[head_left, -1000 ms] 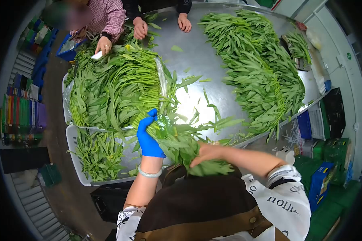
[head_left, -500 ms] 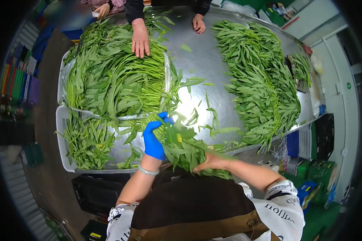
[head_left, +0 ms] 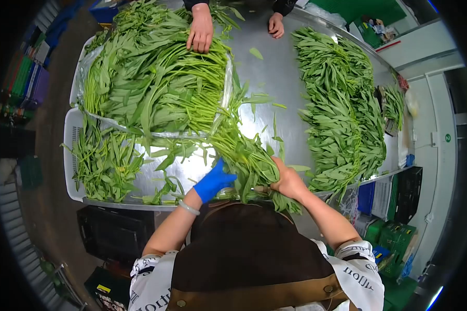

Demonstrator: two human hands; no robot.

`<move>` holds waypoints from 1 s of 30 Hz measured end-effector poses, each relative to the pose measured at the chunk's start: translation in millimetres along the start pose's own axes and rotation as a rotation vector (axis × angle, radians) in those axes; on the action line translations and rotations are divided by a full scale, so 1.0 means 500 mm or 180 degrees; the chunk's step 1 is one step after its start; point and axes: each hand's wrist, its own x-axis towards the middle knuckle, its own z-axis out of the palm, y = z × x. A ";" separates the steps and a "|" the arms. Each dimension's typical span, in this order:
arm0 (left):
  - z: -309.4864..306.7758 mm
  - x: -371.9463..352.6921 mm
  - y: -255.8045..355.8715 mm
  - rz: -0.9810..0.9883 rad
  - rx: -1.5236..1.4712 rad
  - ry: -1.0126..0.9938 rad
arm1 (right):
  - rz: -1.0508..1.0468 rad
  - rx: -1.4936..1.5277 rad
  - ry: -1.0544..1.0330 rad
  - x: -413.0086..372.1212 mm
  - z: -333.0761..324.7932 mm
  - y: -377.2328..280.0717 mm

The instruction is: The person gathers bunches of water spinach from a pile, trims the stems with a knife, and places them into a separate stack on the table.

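Observation:
A loose bunch of leafy stems that look like water spinach [head_left: 249, 163] lies across the table's near edge, right in front of my apron. My right hand [head_left: 288, 179], bare, is closed around its right side. On the other side, my left hand [head_left: 215, 181] wears a blue glove, thumb and fingers apart, with its fingertips against the leaves. The bunch's upper stems reach the corner of a big plastic-lined pile of the same greens [head_left: 166, 88]. More loose stems [head_left: 106, 163] lie in a white crate [head_left: 73, 181] to the left.
Across the metal table [head_left: 259, 67], another person's hand [head_left: 200, 33] rests on the big pile, and a second hand [head_left: 276, 26] lies on the tabletop. Long rows of greens [head_left: 342, 114] fill the right side. Black crates [head_left: 114, 233] stand below the table at left.
My left hand has loosened from around the stems and dropped lower. My right hand has moved up along the bunch, which now sits more to the right. The camera view has shifted.

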 end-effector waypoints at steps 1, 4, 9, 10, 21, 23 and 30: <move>0.005 0.010 0.003 0.0067 0.0389 0.0080 | -0.0005 0.0119 -0.0022 0.003 -0.017 -0.017; 0.014 0.029 0.003 0.0332 0.1132 0.0472 | -0.0029 -0.0369 0.0017 -0.005 -0.035 -0.033; -0.184 0.007 0.010 0.1260 0.1893 0.1166 | -0.0112 0.0054 0.0079 -0.038 -0.065 -0.010; -0.200 -0.014 0.033 0.1247 0.1480 0.1566 | -0.0107 -0.0041 0.0060 -0.049 -0.067 -0.012; 0.012 -0.061 0.093 0.2468 0.2527 0.1876 | -0.0502 -0.0917 0.0751 -0.050 -0.019 -0.046; 0.054 -0.041 0.095 0.2551 0.4192 0.1981 | -0.0855 -0.0863 0.0827 -0.049 -0.008 -0.065; -0.124 -0.023 0.096 0.2609 0.4049 0.3500 | -0.0779 -0.1202 0.0674 -0.073 -0.028 -0.034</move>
